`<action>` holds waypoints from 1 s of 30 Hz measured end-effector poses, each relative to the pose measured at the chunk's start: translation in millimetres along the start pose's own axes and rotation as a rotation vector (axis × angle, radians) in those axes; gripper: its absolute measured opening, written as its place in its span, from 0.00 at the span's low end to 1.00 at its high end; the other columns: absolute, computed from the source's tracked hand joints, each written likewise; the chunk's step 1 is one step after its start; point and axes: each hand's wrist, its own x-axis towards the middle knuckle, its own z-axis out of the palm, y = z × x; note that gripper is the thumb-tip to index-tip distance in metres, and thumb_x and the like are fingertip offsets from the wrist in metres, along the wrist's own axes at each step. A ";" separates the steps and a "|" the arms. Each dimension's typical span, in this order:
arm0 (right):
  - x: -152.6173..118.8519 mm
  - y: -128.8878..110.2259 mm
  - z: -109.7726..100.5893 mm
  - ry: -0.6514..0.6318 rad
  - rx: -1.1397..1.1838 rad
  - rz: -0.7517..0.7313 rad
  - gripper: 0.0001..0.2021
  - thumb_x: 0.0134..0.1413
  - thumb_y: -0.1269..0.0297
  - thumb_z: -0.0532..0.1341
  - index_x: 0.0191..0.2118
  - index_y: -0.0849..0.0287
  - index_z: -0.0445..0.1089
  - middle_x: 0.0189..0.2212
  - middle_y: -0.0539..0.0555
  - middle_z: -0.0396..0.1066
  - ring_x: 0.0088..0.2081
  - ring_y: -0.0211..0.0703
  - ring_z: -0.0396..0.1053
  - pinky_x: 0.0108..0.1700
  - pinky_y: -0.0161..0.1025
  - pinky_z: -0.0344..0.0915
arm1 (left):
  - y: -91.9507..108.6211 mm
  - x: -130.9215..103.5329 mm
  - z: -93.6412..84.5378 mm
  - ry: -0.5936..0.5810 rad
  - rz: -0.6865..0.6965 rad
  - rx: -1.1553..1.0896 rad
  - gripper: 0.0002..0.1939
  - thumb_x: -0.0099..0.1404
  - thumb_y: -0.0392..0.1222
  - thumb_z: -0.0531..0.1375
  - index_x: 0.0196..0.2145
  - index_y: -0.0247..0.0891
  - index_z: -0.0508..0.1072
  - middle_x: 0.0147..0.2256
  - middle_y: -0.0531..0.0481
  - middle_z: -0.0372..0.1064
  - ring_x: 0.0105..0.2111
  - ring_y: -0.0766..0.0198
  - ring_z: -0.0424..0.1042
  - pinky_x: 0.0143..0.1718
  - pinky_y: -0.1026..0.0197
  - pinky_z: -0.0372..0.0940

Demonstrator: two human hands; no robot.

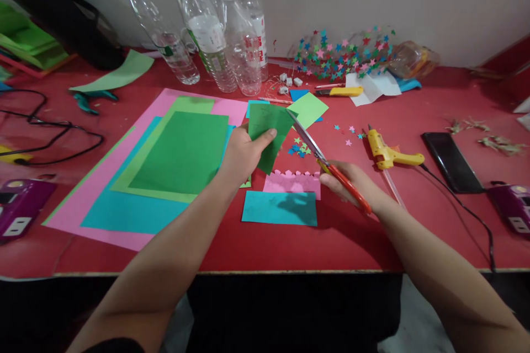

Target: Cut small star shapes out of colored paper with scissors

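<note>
My left hand [245, 153] pinches a dark green strip of paper [269, 121] between thumb and fingers, raised above the table. In my right hand [345, 181] is a pair of scissors [331, 168] with red and yellow handles; the blade tips meet the strip's upper right corner. Beneath them on the table lie a pink paper strip [292, 186] with a notched top edge and a blue paper strip [279, 208]. Several small paper stars [298, 149] sit just behind, near a light green paper piece [308, 110].
Stacked coloured sheets [180, 149] spread at left. Plastic bottles [244, 38] stand at the back beside a star-covered clear bottle [343, 55] lying down. To the right are a yellow glue gun [387, 151] with its cord, a phone [452, 161] and a yellow cutter [345, 91].
</note>
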 end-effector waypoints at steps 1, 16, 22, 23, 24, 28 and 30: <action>0.0 -0.1 0.0 0.001 0.000 0.004 0.24 0.51 0.41 0.59 0.25 0.57 0.55 0.20 0.45 0.51 0.22 0.34 0.50 0.24 0.34 0.47 | -0.1 0.2 -0.1 0.000 0.004 0.003 0.14 0.54 0.49 0.64 0.34 0.36 0.77 0.31 0.48 0.77 0.35 0.57 0.76 0.37 0.58 0.71; 1.2 3.6 4.2 0.013 0.085 0.009 0.20 0.54 0.46 0.59 0.25 0.57 0.56 0.18 0.44 0.53 0.19 0.33 0.52 0.22 0.34 0.49 | 2.6 -1.5 -0.2 -0.029 -0.018 -0.015 0.15 0.53 0.48 0.65 0.35 0.35 0.77 0.32 0.47 0.77 0.34 0.57 0.76 0.36 0.57 0.71; 1.3 2.6 5.4 0.012 0.106 0.010 0.20 0.55 0.47 0.58 0.24 0.56 0.54 0.17 0.44 0.52 0.19 0.33 0.50 0.22 0.34 0.48 | 2.1 -0.4 0.2 -0.039 -0.076 -0.076 0.15 0.51 0.47 0.66 0.33 0.34 0.76 0.29 0.48 0.76 0.28 0.60 0.75 0.33 0.57 0.72; 1.2 2.1 5.0 0.013 0.098 0.010 0.20 0.56 0.47 0.58 0.24 0.56 0.54 0.17 0.44 0.52 0.19 0.34 0.50 0.22 0.34 0.48 | 1.7 0.4 -0.4 -0.044 -0.077 -0.077 0.15 0.51 0.48 0.66 0.33 0.34 0.76 0.29 0.48 0.76 0.28 0.60 0.75 0.33 0.57 0.72; 1.1 1.8 4.5 0.013 0.088 0.009 0.20 0.56 0.47 0.58 0.24 0.56 0.54 0.17 0.44 0.53 0.19 0.34 0.51 0.22 0.35 0.49 | 1.4 1.2 -1.2 -0.050 -0.079 -0.074 0.15 0.50 0.48 0.66 0.33 0.34 0.76 0.29 0.48 0.76 0.28 0.60 0.75 0.33 0.57 0.72; 1.2 2.2 3.4 0.011 0.067 0.003 0.20 0.56 0.48 0.58 0.23 0.56 0.55 0.17 0.44 0.53 0.19 0.34 0.51 0.23 0.35 0.49 | 1.3 3.5 -5.2 -0.067 -0.074 -0.061 0.16 0.51 0.47 0.66 0.34 0.35 0.76 0.29 0.49 0.76 0.28 0.60 0.75 0.33 0.57 0.72; 1.6 3.6 3.1 0.008 0.062 0.005 0.20 0.55 0.47 0.58 0.23 0.56 0.55 0.17 0.45 0.53 0.19 0.34 0.51 0.23 0.35 0.49 | 2.2 3.9 -7.1 -0.083 -0.068 -0.059 0.14 0.51 0.47 0.66 0.34 0.35 0.76 0.29 0.49 0.76 0.29 0.60 0.75 0.33 0.57 0.72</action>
